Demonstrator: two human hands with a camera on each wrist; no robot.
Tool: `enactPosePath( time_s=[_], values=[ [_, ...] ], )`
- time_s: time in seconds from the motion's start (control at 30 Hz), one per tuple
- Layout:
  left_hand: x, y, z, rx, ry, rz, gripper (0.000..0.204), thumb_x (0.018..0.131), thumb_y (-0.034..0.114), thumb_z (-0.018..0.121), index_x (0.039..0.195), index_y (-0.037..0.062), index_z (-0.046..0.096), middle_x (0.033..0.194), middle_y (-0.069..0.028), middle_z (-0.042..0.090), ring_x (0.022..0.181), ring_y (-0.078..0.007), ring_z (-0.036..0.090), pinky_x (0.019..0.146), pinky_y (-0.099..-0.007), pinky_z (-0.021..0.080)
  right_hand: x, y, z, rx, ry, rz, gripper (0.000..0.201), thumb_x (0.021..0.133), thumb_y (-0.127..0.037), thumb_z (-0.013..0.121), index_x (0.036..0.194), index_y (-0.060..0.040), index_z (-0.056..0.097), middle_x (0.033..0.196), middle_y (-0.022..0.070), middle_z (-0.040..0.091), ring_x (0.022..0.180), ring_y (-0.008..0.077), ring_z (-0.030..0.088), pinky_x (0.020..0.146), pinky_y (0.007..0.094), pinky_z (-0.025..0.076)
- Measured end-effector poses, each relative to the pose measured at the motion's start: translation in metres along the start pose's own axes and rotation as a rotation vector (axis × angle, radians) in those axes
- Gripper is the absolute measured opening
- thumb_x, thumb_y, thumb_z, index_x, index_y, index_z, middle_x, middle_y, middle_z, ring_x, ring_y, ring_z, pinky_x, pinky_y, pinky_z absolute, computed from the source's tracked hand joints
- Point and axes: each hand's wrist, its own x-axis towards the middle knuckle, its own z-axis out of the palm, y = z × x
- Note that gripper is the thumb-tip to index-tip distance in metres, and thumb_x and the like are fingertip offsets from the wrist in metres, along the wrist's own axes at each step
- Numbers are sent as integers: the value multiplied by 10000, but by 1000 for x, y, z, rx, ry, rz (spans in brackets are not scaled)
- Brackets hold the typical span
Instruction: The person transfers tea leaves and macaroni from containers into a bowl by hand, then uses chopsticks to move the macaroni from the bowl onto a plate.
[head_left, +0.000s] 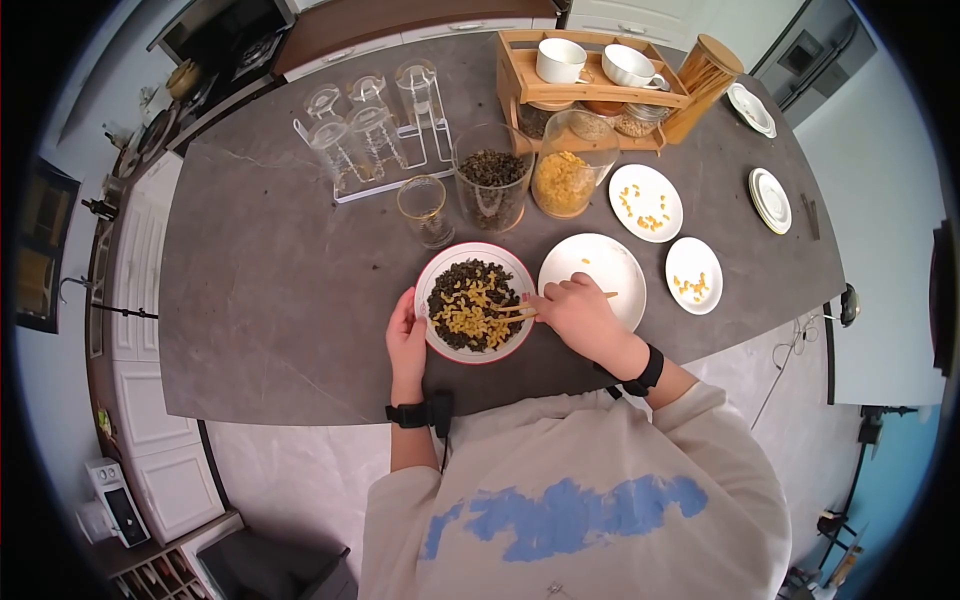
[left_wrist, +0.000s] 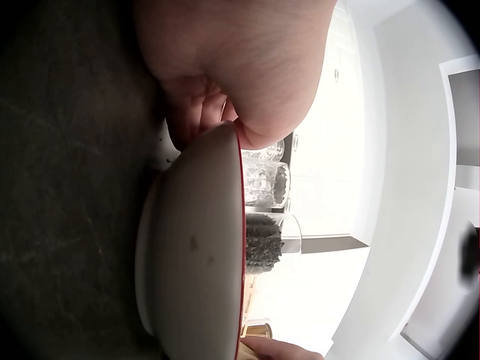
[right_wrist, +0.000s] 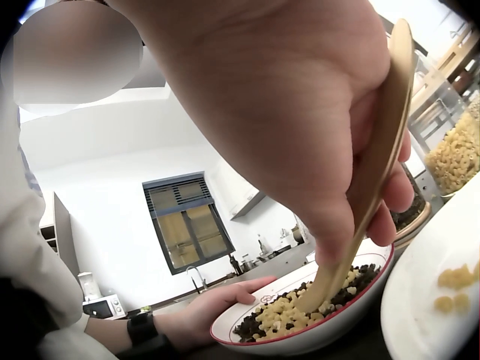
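A white bowl with a red rim (head_left: 431,341) stands near the table's front edge. Dark crumbly pieces (head_left: 440,290) fill it, with small yellow pieces (head_left: 470,318) on top. My left hand (head_left: 405,335) holds the bowl's left side; in the left wrist view the thumb is at the rim (left_wrist: 242,225), with fingers curled below it. My right hand (head_left: 580,318) grips light wooden tongs (right_wrist: 386,142), their tips down among the yellow pieces. Under the right hand lies a white plate (head_left: 622,270) with a few yellow pieces.
Two smaller plates (head_left: 627,180) (head_left: 694,252) with yellow pieces lie to the right. Behind the bowl stand a dark-filled jar (head_left: 492,185), a yellow-filled jar (head_left: 566,185) and a glass (head_left: 428,215). Farther back are a glass rack (head_left: 380,187) and a wooden shelf (head_left: 515,80) with cups.
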Motion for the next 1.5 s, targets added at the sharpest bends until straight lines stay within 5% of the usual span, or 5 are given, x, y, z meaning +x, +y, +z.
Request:
enactPosePath(
  time_s=[0.27,1.17,1.5],
  values=[
    [0,-3,-2,-26,-12,11,485,850,-111,429,1332,-54,418,1261,-134,546,1150,-179,528,1003,-294,382,9,-8,5,-86,-43,-34,158,771,-140,603,916,-100,651,756,23,585,725,163,597,739,307,389],
    [1,0,-1,-9,-17,-3,500,839,-100,415,1338,-71,404,1285,-147,531,1177,-191,515,1012,-296,378,-4,13,2,2,57,78,136,778,-216,639,894,-153,671,679,12,557,646,174,581,698,322,390],
    [1,-3,-1,-44,-20,14,487,851,-99,424,1336,-60,410,1265,-139,545,1158,-181,526,999,-292,390,3,-1,9,12,61,-220,203,764,-193,617,957,-158,666,817,-8,601,748,151,609,797,307,404]
  ],
)
